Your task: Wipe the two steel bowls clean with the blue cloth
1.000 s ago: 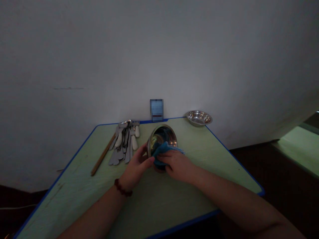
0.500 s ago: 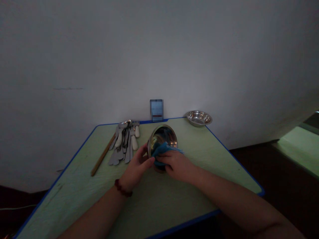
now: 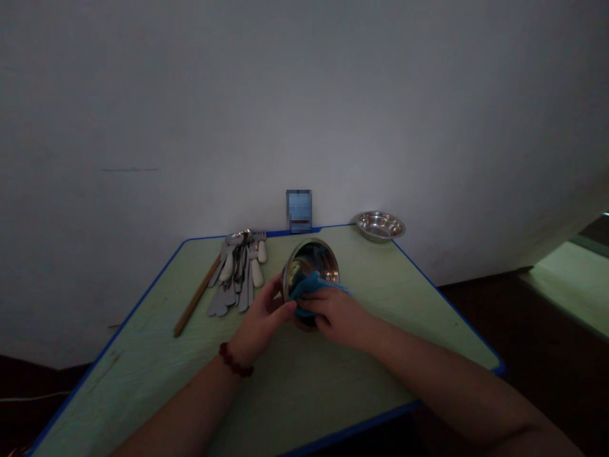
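A shiny metal bowl [image 3: 328, 260] is tilted on its side, its opening turned toward me. My left hand [image 3: 264, 317], with a dark red bead bracelet at the wrist, grips the bowl's left rim, thumb in front and fingers partly hidden behind. A blue cloth [image 3: 309, 289] is bunched in my right hand [image 3: 340, 314], which presses it against the lower inside of the bowl. To the left lies a pile of cutlery [image 3: 240, 273], with forks, spoons and flat metal handles, beside wooden chopsticks [image 3: 197, 297].
The pale green table [image 3: 309, 393] has a blue edge. A second, shallow metal bowl [image 3: 380, 227] sits at the far right corner. A device with a blurred screen [image 3: 299, 211] leans against the grey wall [image 3: 304, 95] behind the table.
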The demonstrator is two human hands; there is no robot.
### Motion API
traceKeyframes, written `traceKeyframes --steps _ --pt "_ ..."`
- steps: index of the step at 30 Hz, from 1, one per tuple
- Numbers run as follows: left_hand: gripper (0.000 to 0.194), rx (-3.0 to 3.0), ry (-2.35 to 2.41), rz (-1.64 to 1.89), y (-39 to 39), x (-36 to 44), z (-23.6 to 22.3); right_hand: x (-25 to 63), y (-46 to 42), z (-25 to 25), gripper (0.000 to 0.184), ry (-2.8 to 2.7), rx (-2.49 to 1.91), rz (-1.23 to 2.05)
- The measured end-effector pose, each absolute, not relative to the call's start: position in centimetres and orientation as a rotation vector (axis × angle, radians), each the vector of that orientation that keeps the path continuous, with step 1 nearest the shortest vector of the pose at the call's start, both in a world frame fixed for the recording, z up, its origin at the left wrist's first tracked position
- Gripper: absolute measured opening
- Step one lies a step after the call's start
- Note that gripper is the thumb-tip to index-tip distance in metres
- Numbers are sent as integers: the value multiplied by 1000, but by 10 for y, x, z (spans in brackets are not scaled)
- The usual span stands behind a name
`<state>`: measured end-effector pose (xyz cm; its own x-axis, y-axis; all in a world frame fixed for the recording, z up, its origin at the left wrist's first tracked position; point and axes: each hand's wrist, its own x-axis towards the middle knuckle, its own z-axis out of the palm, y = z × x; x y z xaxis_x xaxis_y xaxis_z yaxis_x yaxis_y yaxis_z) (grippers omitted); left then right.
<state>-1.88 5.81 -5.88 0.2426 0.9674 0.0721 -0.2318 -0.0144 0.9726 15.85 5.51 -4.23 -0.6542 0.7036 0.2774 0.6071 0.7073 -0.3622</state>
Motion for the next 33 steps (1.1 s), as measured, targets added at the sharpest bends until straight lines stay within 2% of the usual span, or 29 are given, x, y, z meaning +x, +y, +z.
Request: traceKeyframes --steps 33 --pt "60 1167 795 1193 58 -18 -62 159 57 -48 43 -2437 -905 249"
